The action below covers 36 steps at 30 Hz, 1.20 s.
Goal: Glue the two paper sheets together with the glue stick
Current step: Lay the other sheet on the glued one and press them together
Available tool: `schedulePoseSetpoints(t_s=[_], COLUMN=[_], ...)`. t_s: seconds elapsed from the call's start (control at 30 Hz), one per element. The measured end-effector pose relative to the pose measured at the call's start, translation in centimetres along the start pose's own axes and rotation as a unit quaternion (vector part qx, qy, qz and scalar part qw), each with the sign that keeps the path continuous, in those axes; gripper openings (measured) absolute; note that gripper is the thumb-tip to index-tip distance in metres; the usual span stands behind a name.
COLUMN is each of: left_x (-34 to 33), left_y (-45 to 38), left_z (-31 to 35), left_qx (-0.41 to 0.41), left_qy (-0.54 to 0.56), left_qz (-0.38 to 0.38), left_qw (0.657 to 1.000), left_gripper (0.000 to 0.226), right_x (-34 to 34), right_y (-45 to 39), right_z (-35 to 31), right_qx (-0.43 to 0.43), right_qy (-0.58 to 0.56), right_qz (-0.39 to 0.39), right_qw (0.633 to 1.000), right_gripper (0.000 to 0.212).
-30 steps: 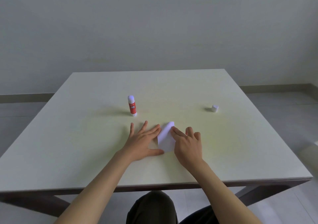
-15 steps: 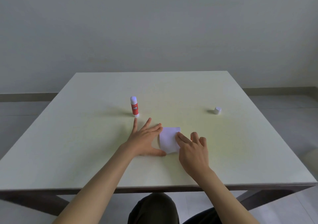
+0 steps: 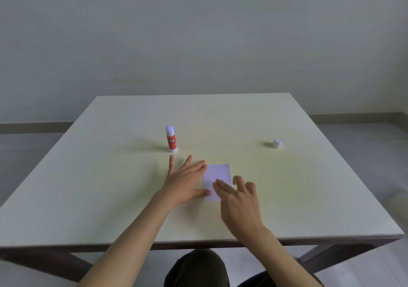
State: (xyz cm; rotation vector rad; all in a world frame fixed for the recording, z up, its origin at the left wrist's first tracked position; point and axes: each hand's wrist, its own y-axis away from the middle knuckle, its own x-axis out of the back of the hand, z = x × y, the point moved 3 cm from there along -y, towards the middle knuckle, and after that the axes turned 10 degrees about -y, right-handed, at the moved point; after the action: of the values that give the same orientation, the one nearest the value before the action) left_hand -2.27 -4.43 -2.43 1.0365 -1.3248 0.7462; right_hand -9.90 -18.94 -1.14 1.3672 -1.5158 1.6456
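1. Flattened now since the earlier frame: paper sheets (image 3: 217,177), near the table's (image 3: 110,176) front edge at centre.
2. Press with right hand (image 3: 239,200), open, fingertips on paper; stroke outward.
3. Brace with left hand (image 3: 185,182), spread flat, touching the left edge.
4. Farther back: glue stick (image 3: 171,140) upright, uncapped; cap (image 3: 276,143) toward the right edge.

Matt surfaces, paper and plastic.
Tabletop (image 3: 110,187) smooth, matt off-white, dark edge underneath. Paper sheet (image 3: 217,173) thin, matt white, flat and uncreased. Glue stick (image 3: 171,140) smooth plastic, red label slightly glossy, white ends. Cap (image 3: 276,143) smooth white plastic. Wall (image 3: 198,33) plain matt grey.
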Motion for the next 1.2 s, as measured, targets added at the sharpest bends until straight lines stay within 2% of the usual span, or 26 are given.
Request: schedulePoseSetpoints(t_s=[0.27,0.33,0.53,0.6,0.7,0.83,0.93,1.03,1.1,1.2], left_x=[0.3,0.3,0.1,0.1,0.1,-0.1,-0.1,-0.3,-0.6,-1.0], left_y=[-0.2,-0.1,-0.2,-0.1,-0.1,-0.2,-0.1,0.0,0.1,0.0], left_z=[0.3,0.3,0.5,0.5,0.4,0.3,0.2,0.2,0.2,0.1], left_qx=[0.011,0.015,0.023,0.022,0.019,0.014,0.005,-0.005,-0.002,0.005], left_qy=[-0.011,-0.005,-0.01,-0.008,-0.01,-0.014,-0.01,0.032,0.104,0.171], left_qz=[-0.013,-0.014,-0.011,-0.014,-0.013,-0.011,-0.003,0.008,0.011,0.022], left_qw=[1.0,1.0,1.0,1.0,1.0,1.0,1.0,0.999,0.994,0.985], left_gripper=[0.087,0.086,0.087,0.087,0.088,0.089,0.088,0.089,0.087,0.083], right_x=[-0.9,-1.2,-1.3,-1.1,-1.0,-0.4,0.2,0.3,0.0,0.1], right_y=[-2.0,-3.1,-3.7,-2.8,-0.7,1.8,2.5,1.7,0.0,-3.3], right_z=[-0.2,0.1,0.5,0.6,0.7,0.9,1.1,2.1,4.2,9.1], right_qx=[-0.033,-0.048,-0.035,-0.032,-0.023,-0.011,-0.02,-0.066,-0.135,-0.22], right_qy=[0.012,0.009,0.002,0.008,0.002,0.008,0.003,-0.067,-0.134,-0.127], right_qz=[-0.053,-0.067,-0.082,-0.069,-0.023,0.013,-0.004,-0.043,-0.076,-0.036], right_qw=[0.998,0.997,0.996,0.997,0.999,1.0,1.0,0.995,0.979,0.966], right_gripper=[0.05,0.043,0.034,0.034,0.049,0.054,0.053,0.05,0.051,0.061])
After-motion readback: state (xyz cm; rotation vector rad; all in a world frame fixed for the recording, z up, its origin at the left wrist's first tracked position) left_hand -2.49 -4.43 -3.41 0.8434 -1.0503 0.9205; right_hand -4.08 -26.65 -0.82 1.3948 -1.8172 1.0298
